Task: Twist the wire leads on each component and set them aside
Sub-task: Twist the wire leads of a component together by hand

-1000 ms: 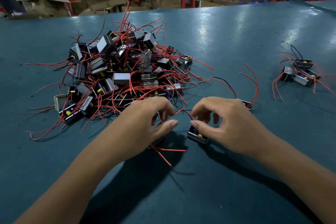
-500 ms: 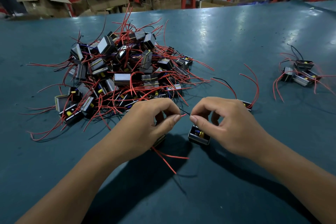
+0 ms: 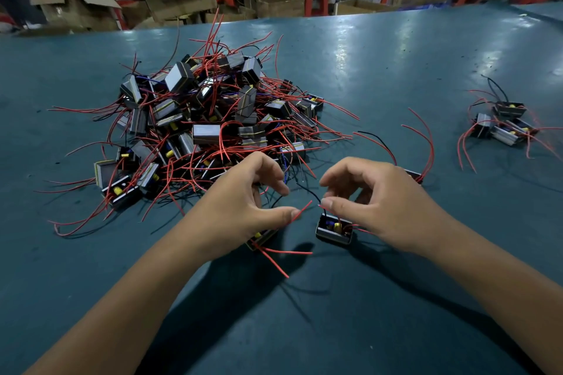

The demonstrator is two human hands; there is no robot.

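A: Progress?
B: Barely starting. Big pile [image 3: 210, 128] is waiting on the table [image 3: 380, 70]; small done batch [image 3: 505, 125] is sitting far right.
A: Hands?
B: Left hand [image 3: 243, 207] is pinching a red lead [image 3: 301, 210], right hand [image 3: 384, 204] is pinching a lead above the component [image 3: 333, 233].

component pile [image 3: 210, 128] left on table [image 3: 380, 49], smaller group [image 3: 502, 126] perhaps far right

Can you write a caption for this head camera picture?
Two hands, left and right, pinch wire leads beside a component, near a big pile.
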